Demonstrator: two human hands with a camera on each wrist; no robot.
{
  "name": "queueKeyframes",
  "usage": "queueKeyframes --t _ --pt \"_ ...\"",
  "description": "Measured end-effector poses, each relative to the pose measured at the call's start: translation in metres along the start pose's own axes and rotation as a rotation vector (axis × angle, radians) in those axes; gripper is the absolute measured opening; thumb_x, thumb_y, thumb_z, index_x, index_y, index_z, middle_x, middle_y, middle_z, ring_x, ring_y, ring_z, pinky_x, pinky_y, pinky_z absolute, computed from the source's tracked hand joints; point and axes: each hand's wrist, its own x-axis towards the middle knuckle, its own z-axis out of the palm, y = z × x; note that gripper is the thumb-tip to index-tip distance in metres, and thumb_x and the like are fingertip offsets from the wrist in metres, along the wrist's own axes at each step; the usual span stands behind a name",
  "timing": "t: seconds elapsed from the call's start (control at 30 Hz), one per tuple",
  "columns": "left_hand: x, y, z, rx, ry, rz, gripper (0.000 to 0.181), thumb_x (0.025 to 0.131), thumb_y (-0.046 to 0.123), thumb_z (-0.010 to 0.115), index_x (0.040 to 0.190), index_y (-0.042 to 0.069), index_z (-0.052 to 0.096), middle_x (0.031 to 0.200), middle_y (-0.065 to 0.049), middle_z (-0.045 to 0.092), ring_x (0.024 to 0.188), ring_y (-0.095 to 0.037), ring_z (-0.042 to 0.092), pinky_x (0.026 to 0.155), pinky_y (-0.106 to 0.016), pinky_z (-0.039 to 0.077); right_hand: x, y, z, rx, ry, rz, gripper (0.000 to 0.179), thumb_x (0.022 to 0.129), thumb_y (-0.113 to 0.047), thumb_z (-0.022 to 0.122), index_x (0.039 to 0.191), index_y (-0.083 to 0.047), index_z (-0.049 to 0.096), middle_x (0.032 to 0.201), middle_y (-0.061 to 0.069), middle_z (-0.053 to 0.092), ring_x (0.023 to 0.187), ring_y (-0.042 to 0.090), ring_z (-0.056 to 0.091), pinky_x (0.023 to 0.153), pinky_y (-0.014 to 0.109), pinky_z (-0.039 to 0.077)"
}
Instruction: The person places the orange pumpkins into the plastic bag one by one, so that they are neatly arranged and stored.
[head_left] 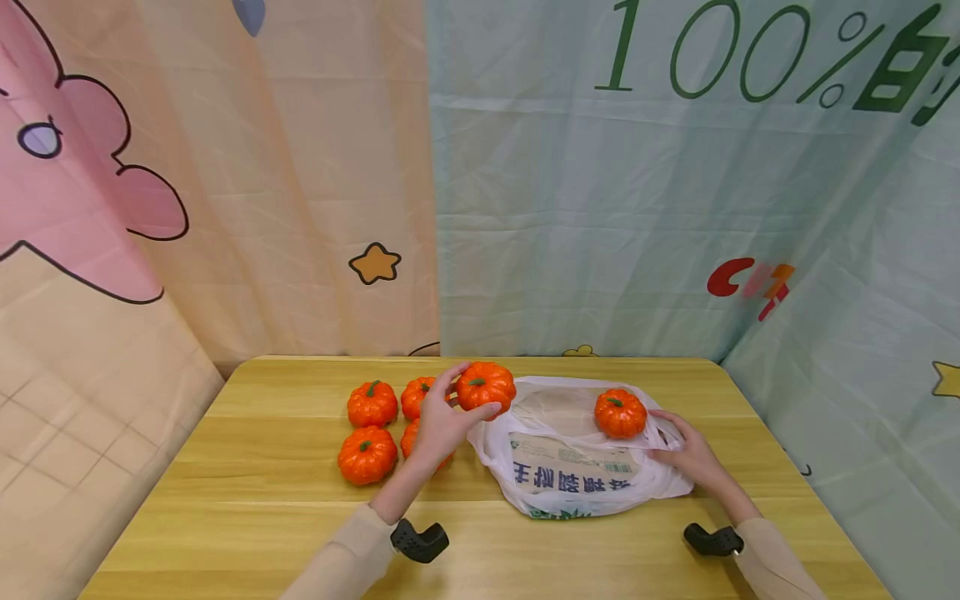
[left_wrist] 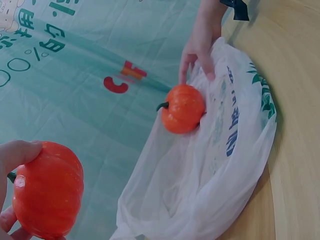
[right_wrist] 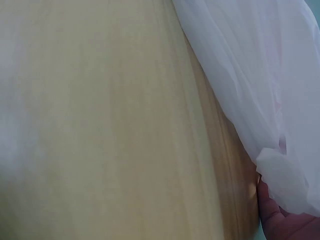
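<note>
Left grip (head_left: 441,423) holds a pumpkin (head_left: 489,385) near bag's edge (head_left: 492,454).

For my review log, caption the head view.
Left fingers hold a pumpkin near a white plastic bag; right fingers touch the bag.

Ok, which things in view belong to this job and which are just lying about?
Belong, it seems:
pumpkin in hand, left hand
pumpkin by bag, right hand
white plastic bag
four pumpkins on the left, likely

Just surroundings:
printed curtains
black wrist devices
table, as work surface
</note>
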Motion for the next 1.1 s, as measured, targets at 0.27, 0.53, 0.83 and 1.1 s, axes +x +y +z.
queueKeyframes --t 0.27,0.53,0.83,1.1 --pt "-0.002 -0.002 0.028 -0.011 -0.055 0.001 0.071 0.071 0.023 0.085 0.134 0.011 0.054 0.135 -0.01 0.053 0.114 -0.029 0.053 0.094 -0.043 0.051 -0.003 0.001 -0.001 0.008 0.001 -0.004 0.067 0.081 -0.005 0.072 0.138 0.005 0.039 0.147 0.033 0.03 0.136 0.051 0.021 0.107 0.072 0.013" --pt "-0.004 -0.003 0.054 -0.056 -0.109 -0.003 0.068 0.073 0.019 0.083 0.134 0.009 0.053 0.134 -0.014 0.052 0.112 -0.03 0.054 0.093 -0.044 0.052 -0.003 0.0 -0.002 0.004 0.006 -0.013 0.067 0.081 -0.004 0.073 0.138 0.006 0.04 0.146 0.033 0.032 0.136 0.051 0.022 0.106 0.072 0.014" --pt "-0.003 -0.015 0.08 -0.045 -0.139 -0.001 0.067 0.073 0.02 0.084 0.132 0.009 0.055 0.131 -0.012 0.056 0.112 -0.028 0.055 0.092 -0.042 0.053 -0.001 0.001 0.001 0.004 0.001 0.003 0.067 0.081 -0.004 0.073 0.139 0.004 0.04 0.147 0.032 0.032 0.137 0.051 0.021 0.107 0.072 0.013" --pt "-0.003 -0.024 0.1 -0.015 -0.151 -0.032 0.066 0.072 0.021 0.084 0.131 0.012 0.055 0.131 -0.011 0.054 0.109 -0.027 0.057 0.087 -0.038 0.055 0.001 0.002 0.001 0.003 0.002 0.003 0.067 0.081 -0.005 0.073 0.138 0.004 0.04 0.146 0.031 0.033 0.137 0.05 0.022 0.107 0.072 0.014"
